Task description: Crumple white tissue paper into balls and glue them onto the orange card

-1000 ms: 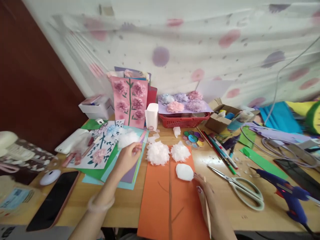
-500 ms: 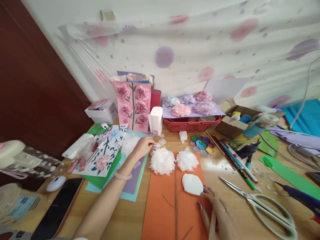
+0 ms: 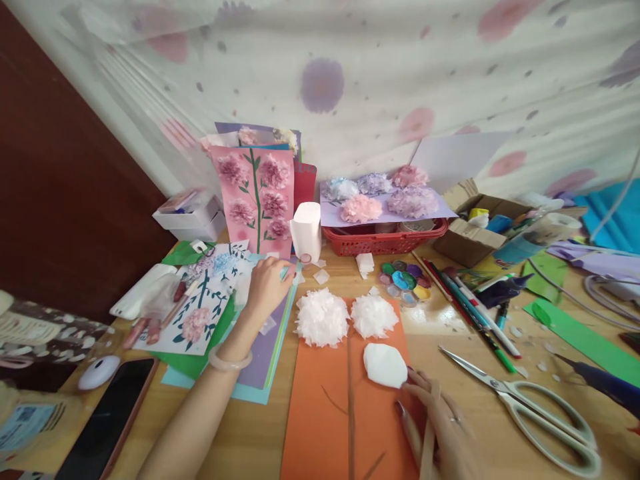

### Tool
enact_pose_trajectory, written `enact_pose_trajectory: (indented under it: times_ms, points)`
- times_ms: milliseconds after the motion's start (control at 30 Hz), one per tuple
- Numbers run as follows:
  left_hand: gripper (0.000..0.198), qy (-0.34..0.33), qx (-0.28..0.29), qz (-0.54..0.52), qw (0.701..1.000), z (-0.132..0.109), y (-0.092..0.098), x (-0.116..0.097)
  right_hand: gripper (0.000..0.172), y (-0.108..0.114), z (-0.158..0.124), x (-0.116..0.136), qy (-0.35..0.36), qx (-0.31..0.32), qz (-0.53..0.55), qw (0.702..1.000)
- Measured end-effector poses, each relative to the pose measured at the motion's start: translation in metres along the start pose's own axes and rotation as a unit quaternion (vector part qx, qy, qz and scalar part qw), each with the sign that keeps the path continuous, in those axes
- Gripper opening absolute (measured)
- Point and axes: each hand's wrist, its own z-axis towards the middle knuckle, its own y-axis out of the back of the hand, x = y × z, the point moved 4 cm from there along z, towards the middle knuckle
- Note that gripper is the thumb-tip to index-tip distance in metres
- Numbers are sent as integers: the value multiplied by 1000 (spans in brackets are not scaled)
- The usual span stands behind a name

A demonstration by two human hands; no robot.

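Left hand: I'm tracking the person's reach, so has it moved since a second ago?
Yes: judged against the upright white container, the left hand has moved farther back, closer to it.

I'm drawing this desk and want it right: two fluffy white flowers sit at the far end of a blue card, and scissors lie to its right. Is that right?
Not quite: the card is orange, not blue, as the head view shows. Two fluffy white flowers do sit at its far end, and scissors lie to its right.
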Motion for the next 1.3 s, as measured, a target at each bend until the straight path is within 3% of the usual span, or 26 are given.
enact_pose_trajectory:
  times_ms: [233, 400, 533, 700, 933, 1067, 1200, 1300]
  points:
    - [25, -30, 111, -31, 993, 10, -40, -38, 21, -3, -4, -3, -14, 22, 9, 1000]
    - [25, -47, 156, -48, 985, 16, -51, -45, 19, -6, -7, -5, -21, 30, 19, 999]
    - [23, -42, 144, -32, 988, 14, -43, -34, 18, -4, -5, -3, -23, 27, 26, 999]
    - [12, -25, 78, -18, 996, 3, -28, -9, 17, 0, 2, 2, -25, 1, 24, 999]
    - [15, -29, 61, -70, 995, 1, -28, 1, 18, -3, -4, -5, -4, 34, 20, 999]
    - [10, -2, 6, -84, 996, 4, -5, 21, 22, -5, -10, -11, 15, 40, 8, 999]
    - [18, 37, -64, -63, 995, 2, 37, 54, 23, -7, -12, -15, 1, 43, 37, 998]
    - [20, 57, -119, -45, 990, -10, 66, 67, 24, -8, -14, -17, -17, 29, 72, 997]
